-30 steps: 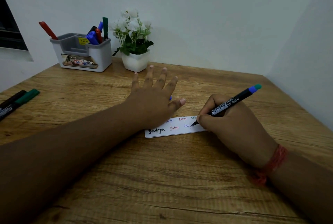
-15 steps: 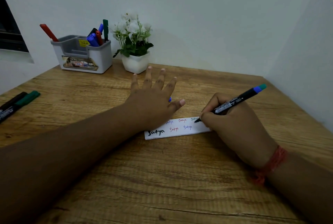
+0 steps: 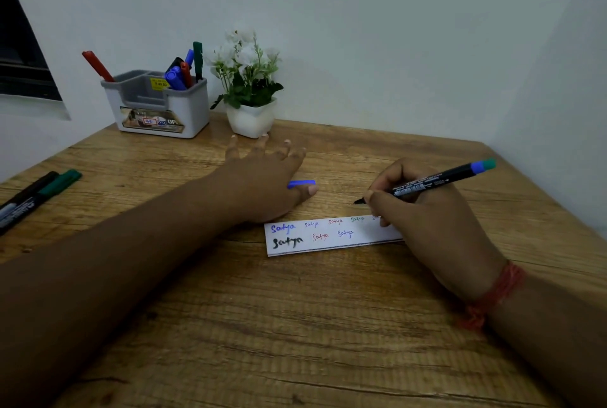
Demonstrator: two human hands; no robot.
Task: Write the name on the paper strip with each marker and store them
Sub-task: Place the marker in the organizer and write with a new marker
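Note:
A white paper strip lies on the wooden table, with the name written on it several times in blue, black, red and green. My right hand grips a black marker with a blue and green end; its tip is lifted just above and behind the strip's right end. My left hand lies flat with spread fingers on the table just behind the strip's left end. A blue cap shows beside its thumb. Several markers stand in a grey holder at the back left.
A white pot with white flowers stands right of the holder, close to my left fingertips. A black marker and a green marker lie at the table's left edge. Walls close the back and right sides.
My left hand slid back off the strip, uncovering the names at its left end. My right hand lifted the marker tip off the paper and moved it slightly back.

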